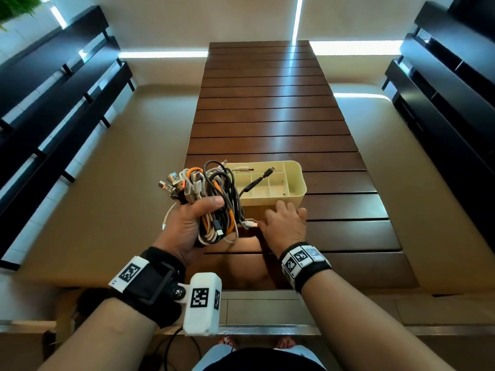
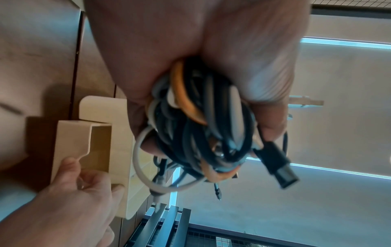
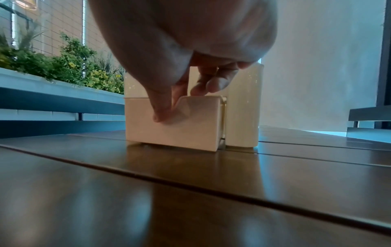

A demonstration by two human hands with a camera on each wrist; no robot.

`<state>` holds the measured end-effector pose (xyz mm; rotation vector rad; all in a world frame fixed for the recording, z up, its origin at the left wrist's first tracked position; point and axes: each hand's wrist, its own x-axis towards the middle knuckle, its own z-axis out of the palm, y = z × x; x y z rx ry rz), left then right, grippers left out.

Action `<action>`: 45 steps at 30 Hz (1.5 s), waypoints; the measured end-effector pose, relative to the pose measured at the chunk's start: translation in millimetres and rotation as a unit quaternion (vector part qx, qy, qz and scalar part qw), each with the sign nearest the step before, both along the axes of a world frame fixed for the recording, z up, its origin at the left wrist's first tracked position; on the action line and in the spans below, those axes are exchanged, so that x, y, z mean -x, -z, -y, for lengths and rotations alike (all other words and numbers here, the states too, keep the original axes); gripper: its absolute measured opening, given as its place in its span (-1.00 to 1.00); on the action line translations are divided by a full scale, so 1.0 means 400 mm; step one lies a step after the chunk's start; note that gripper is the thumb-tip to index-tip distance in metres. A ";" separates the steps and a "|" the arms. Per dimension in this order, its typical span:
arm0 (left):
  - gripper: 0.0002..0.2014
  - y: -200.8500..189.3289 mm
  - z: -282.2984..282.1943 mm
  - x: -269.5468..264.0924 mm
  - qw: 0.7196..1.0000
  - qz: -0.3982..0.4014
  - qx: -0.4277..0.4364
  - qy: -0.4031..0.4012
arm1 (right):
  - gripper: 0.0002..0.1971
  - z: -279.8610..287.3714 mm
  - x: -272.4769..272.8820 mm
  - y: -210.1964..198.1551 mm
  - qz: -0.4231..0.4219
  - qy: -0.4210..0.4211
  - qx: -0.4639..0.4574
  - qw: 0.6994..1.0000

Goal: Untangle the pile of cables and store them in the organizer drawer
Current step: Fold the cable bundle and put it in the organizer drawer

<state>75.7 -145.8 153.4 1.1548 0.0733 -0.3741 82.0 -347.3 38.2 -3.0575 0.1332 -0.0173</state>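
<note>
My left hand [image 1: 199,214] grips a tangled bundle of cables [image 1: 211,188], black, grey, white and orange, with several plugs sticking out at its top, held above the table's near left part. The wrist view shows the bundle [image 2: 201,125] wrapped by thumb and fingers, a black plug dangling from it. A cream organizer [image 1: 300,180] stands just right of the bundle. A black cable [image 1: 263,176] and a white one [image 1: 242,170] lie in its top compartments. My right hand [image 3: 180,103] pinches the notched front of the drawer [image 3: 190,128], thumb outside, fingers hooked over the edge; the drawer [image 2: 71,145] stands partly pulled out.
The organizer rests on a long dark slatted wooden table [image 1: 267,116]. Dark benches [image 1: 53,103] run along both sides over a beige floor. A planter with green plants [image 3: 69,66] stands far left in the right wrist view.
</note>
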 end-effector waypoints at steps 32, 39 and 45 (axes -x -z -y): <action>-0.18 0.017 -0.027 0.007 0.999 0.003 0.032 -0.004 | -0.78 0.140 -0.010 -0.067 0.048 -0.027 -0.035 0.998; -0.35 0.011 -0.034 0.011 0.999 0.006 0.031 -0.013 | -0.69 0.117 0.018 -0.034 0.130 -0.023 -0.075 0.988; -0.29 0.009 -0.037 0.009 0.999 0.002 0.039 -0.018 | -0.82 0.100 0.050 -0.006 0.027 -0.078 -0.041 0.996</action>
